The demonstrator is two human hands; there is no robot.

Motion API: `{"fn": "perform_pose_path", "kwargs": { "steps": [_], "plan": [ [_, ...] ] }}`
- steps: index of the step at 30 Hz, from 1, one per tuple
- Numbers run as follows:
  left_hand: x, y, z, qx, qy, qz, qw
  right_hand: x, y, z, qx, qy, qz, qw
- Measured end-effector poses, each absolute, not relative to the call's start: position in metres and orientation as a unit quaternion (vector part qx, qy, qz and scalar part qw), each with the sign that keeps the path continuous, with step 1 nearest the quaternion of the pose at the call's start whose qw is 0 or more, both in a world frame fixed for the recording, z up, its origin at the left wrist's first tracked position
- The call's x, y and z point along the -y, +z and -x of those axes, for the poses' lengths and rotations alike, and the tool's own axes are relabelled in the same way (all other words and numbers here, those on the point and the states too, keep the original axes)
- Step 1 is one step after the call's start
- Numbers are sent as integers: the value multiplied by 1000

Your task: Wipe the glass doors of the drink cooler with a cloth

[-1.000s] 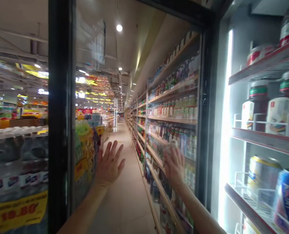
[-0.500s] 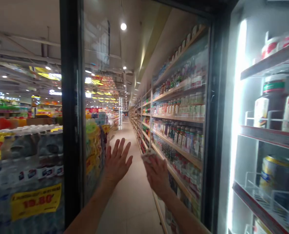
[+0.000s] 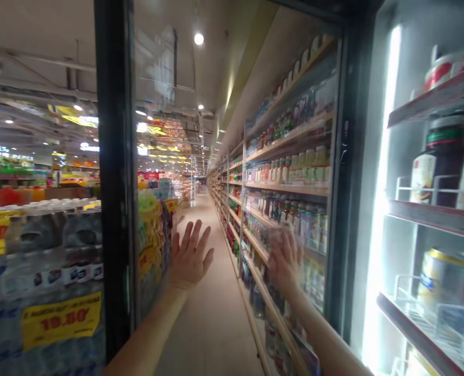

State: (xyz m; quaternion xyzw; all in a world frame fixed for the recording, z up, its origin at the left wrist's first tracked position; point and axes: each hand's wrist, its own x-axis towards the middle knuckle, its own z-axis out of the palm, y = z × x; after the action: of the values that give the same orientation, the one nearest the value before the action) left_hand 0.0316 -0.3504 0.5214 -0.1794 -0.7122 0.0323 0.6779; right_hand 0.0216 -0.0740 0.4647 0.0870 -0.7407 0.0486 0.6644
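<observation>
A glass door in a dark frame stands in front of me, with a store aisle seen through it. My left hand lies against the pane, fingers spread and holding nothing. On the pane's right half is my right hand, smeared by motion, over a pale crumpled cloth. The fingers press the cloth to the glass, and most of it is hidden beneath them.
At right, a lit cooler holds bottles and cans on wire-fronted shelves. Left of the door frame are stacked packs of bottled water with a yellow price sign. Long bottle shelves show through the glass.
My right hand has slid right across the glass with the cloth, from near the middle of the pane. My left hand has stayed nearly in place.
</observation>
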Motion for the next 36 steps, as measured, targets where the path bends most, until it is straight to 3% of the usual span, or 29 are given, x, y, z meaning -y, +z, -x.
{"fn": "perform_pose_path", "kwargs": {
  "steps": [3, 5, 12, 14, 18, 20, 26, 32, 34, 36],
  "plan": [
    [350, 521, -31, 714, 19, 178, 677, 19, 472, -13, 715, 131, 70, 683],
    [350, 520, -30, 716, 17, 177, 675, 11, 477, -11, 702, 159, 98, 688],
    [351, 519, -29, 722, -8, 179, 669, 95, 470, -27, 750, -6, -234, 619],
    [351, 520, -30, 725, -4, 179, 665, 81, 474, -24, 748, 10, -205, 631],
    [350, 519, -31, 725, 7, 172, 667, 26, 499, -9, 695, 165, 35, 699],
    [349, 519, -32, 720, 9, 173, 672, 25, 510, -6, 671, 200, 72, 710],
    [351, 519, -31, 723, 4, 179, 668, 68, 518, -17, 730, 8, -208, 651],
    [349, 519, -33, 718, 7, 178, 673, 26, 546, -6, 684, 160, 34, 711],
    [349, 520, -32, 713, 15, 183, 677, 40, 549, -7, 691, 149, 13, 707],
    [350, 520, -32, 709, 22, 184, 681, 65, 546, -11, 714, 73, -104, 689]
  ]
}}
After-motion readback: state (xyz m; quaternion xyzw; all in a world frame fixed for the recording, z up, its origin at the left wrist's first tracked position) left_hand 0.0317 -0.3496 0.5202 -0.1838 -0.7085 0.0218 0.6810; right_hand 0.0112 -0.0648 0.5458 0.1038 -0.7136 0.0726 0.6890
